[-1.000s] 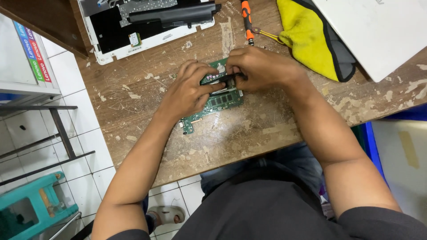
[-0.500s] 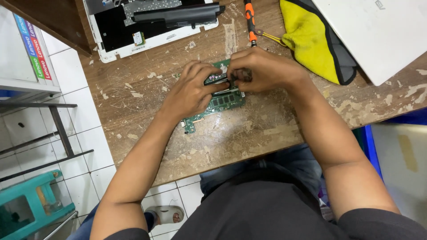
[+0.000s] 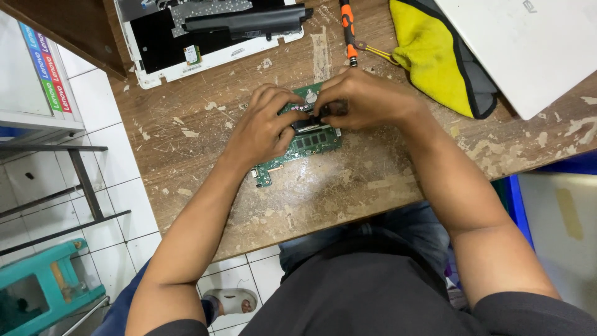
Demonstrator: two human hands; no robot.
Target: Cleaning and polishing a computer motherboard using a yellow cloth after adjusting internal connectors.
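Fingertips of both hands meet at mid-frame, slightly above centre, over a green circuit board (image 3: 311, 142). Left hand (image 3: 264, 127): fingers curled, tips pressed together on a small dark part seated on the board. Right hand (image 3: 367, 99): fingers bent, thumb and forefinger closed on the same dark part from the right. What exactly the part is cannot be told; the hands cover most of it.

Board lies flat on the table, tilted diagonally, lower corner toward lower left of the hands, upper end hidden under the fingers. A row of dark chips shows just below the fingertips.

Surface: worn wooden table (image 3: 348, 186), brown, scratched, with pale patches of flaked paint throughout. Near edge runs diagonally across the lower half of the frame.

On the table, upper part of frame:
- opened white laptop base (image 3: 186, 56), upper left, insides exposed, with a long black battery bar (image 3: 249, 22) lying along its top;
- orange-and-black screwdriver (image 3: 347, 25), top centre, tip pointing down toward the right hand;
- yellow cloth with dark lining (image 3: 441, 59), upper right;
- white laptop lid (image 3: 528, 43), far upper right, partly over the cloth.

Room: white tiled floor (image 3: 124, 205) at left; a teal plastic stool (image 3: 37, 292) lower left; dark metal frame bars above it. A sandal (image 3: 233, 302) shows under the table. Blue bin edge (image 3: 516, 205) at right, contents not visible.
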